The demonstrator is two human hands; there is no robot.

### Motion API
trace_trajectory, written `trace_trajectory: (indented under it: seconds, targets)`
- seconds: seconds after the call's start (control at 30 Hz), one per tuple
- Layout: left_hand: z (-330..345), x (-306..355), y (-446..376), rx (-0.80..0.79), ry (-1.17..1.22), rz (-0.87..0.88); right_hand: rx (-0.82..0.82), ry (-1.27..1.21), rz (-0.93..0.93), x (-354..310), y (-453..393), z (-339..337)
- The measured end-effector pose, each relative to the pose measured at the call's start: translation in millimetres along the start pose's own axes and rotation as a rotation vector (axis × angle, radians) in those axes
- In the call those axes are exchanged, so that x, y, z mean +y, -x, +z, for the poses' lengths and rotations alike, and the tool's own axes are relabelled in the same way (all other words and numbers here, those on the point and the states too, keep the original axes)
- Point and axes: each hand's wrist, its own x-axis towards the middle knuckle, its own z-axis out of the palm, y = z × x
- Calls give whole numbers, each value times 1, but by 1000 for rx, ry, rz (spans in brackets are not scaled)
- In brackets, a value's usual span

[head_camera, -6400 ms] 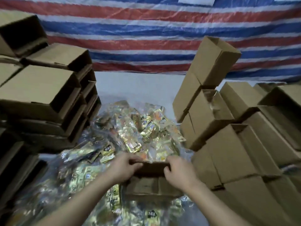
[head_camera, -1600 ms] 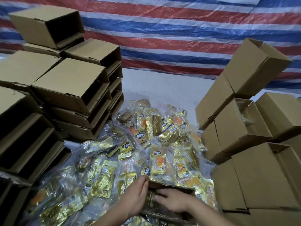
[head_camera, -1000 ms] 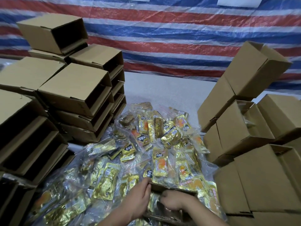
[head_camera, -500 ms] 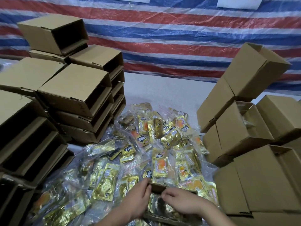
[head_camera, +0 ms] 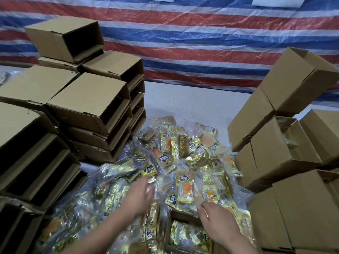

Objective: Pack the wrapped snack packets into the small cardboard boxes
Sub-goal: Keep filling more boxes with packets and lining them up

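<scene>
**Left hand leaves the box for the packet heap**

Half a second ago both hands sat at the rim of the small open box (head_camera: 185, 219); now the left hand (head_camera: 138, 196) has swung out to the left over the heap of snack packets (head_camera: 183, 162), blurred by motion, fingers spread and loose, holding nothing that can be made out. Whether it touches the packets below cannot be told. The right hand (head_camera: 219, 219) rests at the box's far right corner, its fingertips (head_camera: 200, 207) meeting a clear bag edge; any grip is hidden. The box is cut off by the bottom edge and partly covered by the right wrist. Inside lies a bag of gold packets (head_camera: 189, 237). The heap is shiny gold foil with orange and black labels in clear bags, spread across the pale worktop (head_camera: 183, 101) between stacks of brown boxes on the left (head_camera: 88, 99) and right (head_camera: 286, 158)
</scene>
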Motion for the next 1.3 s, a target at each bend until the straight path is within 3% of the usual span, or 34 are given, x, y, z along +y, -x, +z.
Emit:
trace_trajectory:
  seconds: [0.07, 0.17, 0.27, 0.47, 0.73, 1.03, 1.23, 1.3]
  targets:
    - [-34, -18, -36, 67, -264, -28, 2, -17, -11, -2, -2, 0]
    - [-67, -39, -72, -34, -652, -47, -2, -26, -7, -4, 2, 4]
    - [-75, -53, -90, -140, -812, -88, 24, -64, -1, -6, 4, 3]
    - [-63, -63, -108, -275, -837, -148, -16, -26, 23, -10, 1, 4]
    - [-45, -66, -112, -269, -905, -129, -30, -24, 73, -5, -3, -1]
    - [-61, -67, -91, -88, -881, -21, -27, -43, 76, -6, -3, 0]
    - [-94, -26, -71, -1, -781, 82, 27, -73, 48, -13, -6, -10]
    - [-106, -3, -60, 51, -686, 148, 41, -192, 33, -25, -10, -20]
